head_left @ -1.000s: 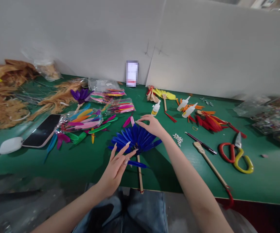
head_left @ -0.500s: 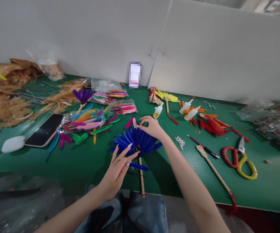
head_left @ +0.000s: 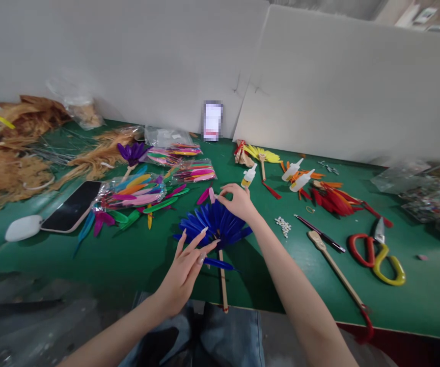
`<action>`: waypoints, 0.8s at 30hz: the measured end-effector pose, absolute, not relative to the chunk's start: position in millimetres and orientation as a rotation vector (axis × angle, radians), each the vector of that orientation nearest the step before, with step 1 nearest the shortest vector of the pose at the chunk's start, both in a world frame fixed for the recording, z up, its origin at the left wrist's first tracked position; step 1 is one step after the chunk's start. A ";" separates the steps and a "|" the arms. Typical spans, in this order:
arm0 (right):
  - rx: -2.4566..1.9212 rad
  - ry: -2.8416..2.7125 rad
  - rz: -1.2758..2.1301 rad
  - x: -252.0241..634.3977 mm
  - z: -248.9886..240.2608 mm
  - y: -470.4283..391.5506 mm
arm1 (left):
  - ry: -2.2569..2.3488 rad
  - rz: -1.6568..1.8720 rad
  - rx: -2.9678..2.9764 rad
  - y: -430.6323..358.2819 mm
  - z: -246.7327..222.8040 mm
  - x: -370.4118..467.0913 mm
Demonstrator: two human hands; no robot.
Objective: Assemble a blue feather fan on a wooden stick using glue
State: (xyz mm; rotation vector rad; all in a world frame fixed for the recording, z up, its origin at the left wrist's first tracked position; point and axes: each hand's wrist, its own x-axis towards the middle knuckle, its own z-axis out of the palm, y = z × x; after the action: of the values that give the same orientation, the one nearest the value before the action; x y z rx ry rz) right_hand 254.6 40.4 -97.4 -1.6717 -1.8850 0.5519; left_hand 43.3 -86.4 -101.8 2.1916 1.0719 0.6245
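A fan of blue feathers (head_left: pixel 235 224) on a wooden stick (head_left: pixel 223 285) lies in front of me, its lower end at the table edge. My left hand (head_left: pixel 189 260) is over the fan's lower left with fingers stretched and spread, fingertips at the base of the feathers. Beside its thumb a single blue feather (head_left: pixel 220 263) lies across the stick. At the fan's top edge, my right hand (head_left: pixel 235 201) has thumb and index finger pinched together; what is between them is too small to make out. A pink feather (head_left: pixel 212 195) lies close to those fingertips.
To the left are a phone (head_left: pixel 73 206), a white case (head_left: pixel 23 228), bagged coloured feathers (head_left: pixel 136 191) and brown fibre (head_left: pixel 6 163). Rightward lie glue bottles (head_left: pixel 248 176), white beads (head_left: pixel 283 226), a pen (head_left: pixel 321 234), a bare stick (head_left: pixel 338 272) and scissors (head_left: pixel 379 232).
The view has shifted very slightly. Both hands keep nearly the same pose on the fan, and nothing else has visibly moved.
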 end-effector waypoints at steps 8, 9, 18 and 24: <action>-1.706 -1.923 0.614 257.7 -100.9 38.6 | 1.088 0.607 2.202 -86.8 -102.1 44.1; -1.714 -1.923 0.615 257.3 -101.2 38.4 | 1.088 0.592 2.207 -86.6 -102.3 44.3; -1.735 -1.921 0.643 257.0 -104.3 38.8 | 1.134 0.480 2.228 -86.0 -106.1 45.0; -1.754 -1.897 0.657 255.7 -102.4 39.4 | 1.071 0.419 2.323 -85.2 -104.8 47.5</action>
State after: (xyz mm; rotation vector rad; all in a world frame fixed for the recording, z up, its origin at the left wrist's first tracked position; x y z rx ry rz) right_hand 255.7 39.4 -102.4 -1.7541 -1.8969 0.6570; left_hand 47.5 -85.2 -104.8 2.3226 1.0705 0.4190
